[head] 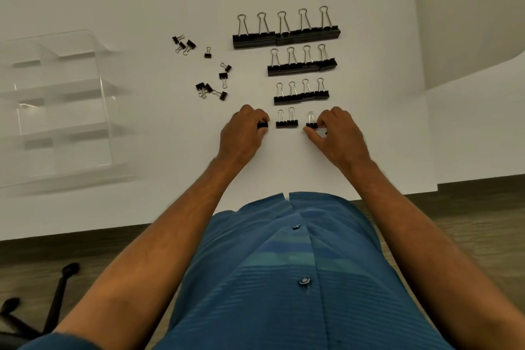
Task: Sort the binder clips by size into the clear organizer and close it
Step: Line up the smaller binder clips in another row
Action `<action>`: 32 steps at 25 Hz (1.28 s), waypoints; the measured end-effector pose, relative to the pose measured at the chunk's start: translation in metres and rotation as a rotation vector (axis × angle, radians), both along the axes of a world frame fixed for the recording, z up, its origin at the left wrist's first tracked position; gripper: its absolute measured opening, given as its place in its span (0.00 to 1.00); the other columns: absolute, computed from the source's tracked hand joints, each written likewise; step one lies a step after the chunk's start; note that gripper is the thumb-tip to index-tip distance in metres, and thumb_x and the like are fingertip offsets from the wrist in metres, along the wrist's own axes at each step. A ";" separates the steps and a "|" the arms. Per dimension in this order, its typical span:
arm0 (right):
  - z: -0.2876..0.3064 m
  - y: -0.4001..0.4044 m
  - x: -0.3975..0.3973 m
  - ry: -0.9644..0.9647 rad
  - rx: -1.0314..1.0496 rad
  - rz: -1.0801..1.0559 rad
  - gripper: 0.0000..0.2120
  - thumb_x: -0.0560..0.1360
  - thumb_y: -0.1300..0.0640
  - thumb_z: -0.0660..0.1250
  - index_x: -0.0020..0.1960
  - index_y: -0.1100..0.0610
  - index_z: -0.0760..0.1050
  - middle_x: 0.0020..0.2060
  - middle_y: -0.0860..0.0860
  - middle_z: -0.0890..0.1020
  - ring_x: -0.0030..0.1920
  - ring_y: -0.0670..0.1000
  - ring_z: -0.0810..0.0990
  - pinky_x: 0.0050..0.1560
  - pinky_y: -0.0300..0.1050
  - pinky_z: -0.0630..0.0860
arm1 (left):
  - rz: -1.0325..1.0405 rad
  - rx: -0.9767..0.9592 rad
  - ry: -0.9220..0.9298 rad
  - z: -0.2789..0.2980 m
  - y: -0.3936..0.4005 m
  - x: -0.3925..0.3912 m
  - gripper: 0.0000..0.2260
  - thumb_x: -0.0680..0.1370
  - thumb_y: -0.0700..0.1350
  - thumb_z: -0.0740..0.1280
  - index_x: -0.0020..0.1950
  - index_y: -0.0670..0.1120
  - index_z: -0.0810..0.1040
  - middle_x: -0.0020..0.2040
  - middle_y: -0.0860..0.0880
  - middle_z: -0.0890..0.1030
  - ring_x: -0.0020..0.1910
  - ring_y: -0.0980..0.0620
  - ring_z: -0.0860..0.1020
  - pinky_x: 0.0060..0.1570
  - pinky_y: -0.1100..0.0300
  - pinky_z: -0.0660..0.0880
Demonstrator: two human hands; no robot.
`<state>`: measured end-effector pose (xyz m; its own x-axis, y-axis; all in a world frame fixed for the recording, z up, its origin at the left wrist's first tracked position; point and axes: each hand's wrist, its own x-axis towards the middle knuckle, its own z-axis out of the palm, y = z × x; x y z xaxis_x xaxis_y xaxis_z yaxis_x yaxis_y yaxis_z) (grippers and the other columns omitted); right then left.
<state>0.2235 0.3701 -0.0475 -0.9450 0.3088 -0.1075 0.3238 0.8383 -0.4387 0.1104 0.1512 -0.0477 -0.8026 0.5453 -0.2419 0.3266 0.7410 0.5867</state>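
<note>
A: Item one, nearest row: two small clips (287, 122) standing side by side on the desk (142, 8), loops pointing far. Our left hand (244, 131) sits just left of them, its grip pinching a clip (263, 124); our right hand (338, 131) just right, pinching another (311, 124).

B: So the row's long axis runs left to right, and each held clip closes in toward the middle pair?

A: We judge so. Item two: three larger rows (301, 65) lie farther off. Item three: loose mini clips (211, 77) far-left of our left hand.

B: And the clear organizer (59, 111)?

A: Well apart at left, open, no clips in it; bare desk between.
</note>
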 end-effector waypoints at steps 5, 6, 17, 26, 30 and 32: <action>-0.007 0.004 -0.012 0.027 0.026 0.074 0.17 0.76 0.42 0.70 0.47 0.57 0.74 0.43 0.52 0.76 0.44 0.50 0.71 0.37 0.45 0.71 | 0.033 -0.037 0.011 0.000 0.010 0.001 0.08 0.79 0.46 0.69 0.58 0.51 0.78 0.53 0.50 0.75 0.51 0.51 0.75 0.46 0.55 0.75; -0.008 0.005 -0.013 0.030 0.019 0.091 0.17 0.76 0.42 0.69 0.47 0.56 0.74 0.43 0.52 0.76 0.44 0.50 0.71 0.37 0.44 0.71 | 0.031 -0.040 0.011 -0.001 0.011 0.001 0.08 0.78 0.45 0.69 0.58 0.51 0.79 0.53 0.50 0.75 0.51 0.51 0.75 0.46 0.54 0.75; -0.011 0.038 0.010 0.117 -0.113 0.201 0.15 0.77 0.70 0.63 0.61 0.59 0.75 0.55 0.55 0.77 0.53 0.53 0.76 0.53 0.44 0.76 | 0.015 -0.010 -0.002 -0.008 0.011 0.002 0.10 0.78 0.45 0.70 0.59 0.50 0.79 0.52 0.50 0.75 0.51 0.51 0.74 0.47 0.54 0.76; -0.019 0.037 0.005 0.081 -0.162 0.146 0.10 0.78 0.63 0.69 0.59 0.59 0.78 0.53 0.55 0.77 0.54 0.54 0.75 0.56 0.44 0.74 | 0.006 -0.005 -0.007 -0.006 0.016 0.003 0.10 0.78 0.44 0.70 0.59 0.48 0.79 0.53 0.48 0.76 0.53 0.50 0.74 0.48 0.53 0.76; -0.018 0.035 -0.002 0.039 -0.214 0.180 0.11 0.78 0.62 0.70 0.60 0.59 0.78 0.53 0.54 0.77 0.53 0.49 0.74 0.54 0.40 0.73 | -0.005 0.007 -0.013 -0.006 0.019 0.004 0.11 0.78 0.44 0.70 0.60 0.48 0.79 0.54 0.48 0.76 0.53 0.50 0.74 0.49 0.51 0.77; -0.017 0.031 -0.004 0.024 -0.236 0.172 0.13 0.77 0.62 0.71 0.61 0.58 0.78 0.54 0.53 0.76 0.52 0.48 0.74 0.53 0.39 0.74 | -0.005 0.005 -0.017 -0.006 0.019 0.003 0.12 0.77 0.44 0.71 0.60 0.49 0.78 0.54 0.49 0.76 0.53 0.50 0.74 0.50 0.50 0.77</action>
<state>0.2191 0.4016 -0.0649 -0.9844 0.1130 -0.1346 0.1732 0.7538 -0.6339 0.1136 0.1699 -0.0535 -0.7954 0.5508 -0.2529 0.3206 0.7364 0.5957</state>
